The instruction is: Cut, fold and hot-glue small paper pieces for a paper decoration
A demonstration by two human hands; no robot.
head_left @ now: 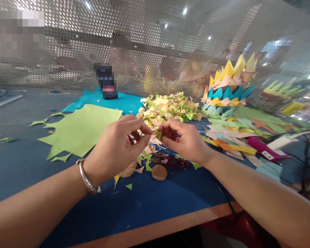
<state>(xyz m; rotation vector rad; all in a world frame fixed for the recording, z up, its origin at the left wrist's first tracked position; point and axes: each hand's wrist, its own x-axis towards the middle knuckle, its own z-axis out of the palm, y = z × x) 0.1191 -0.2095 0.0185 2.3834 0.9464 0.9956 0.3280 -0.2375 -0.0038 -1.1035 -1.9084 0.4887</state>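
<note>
A small folded piece of green paper (158, 134) is between my two hands, above the middle of the table. The thumb and fingers of my right hand (183, 139) pinch it from the right. My left hand (121, 146), with a silver bangle at its wrist, is closed in a pinch at the paper's left edge. Below the hands lie loose paper scraps (148, 165), dark red scissors (175, 161) partly hidden by my right hand, and a round brown disc (159, 172). A second brown disc (129, 169) is partly covered by my left hand.
Behind my hands is a heap of small folded papers (170, 106). A large jagged green sheet (80, 129) lies left, near a blue sheet (129, 100) and a standing phone (108, 82). Right are a spiky layered paper stack (227, 89), paper strips, a magenta power strip (266, 148) and cables.
</note>
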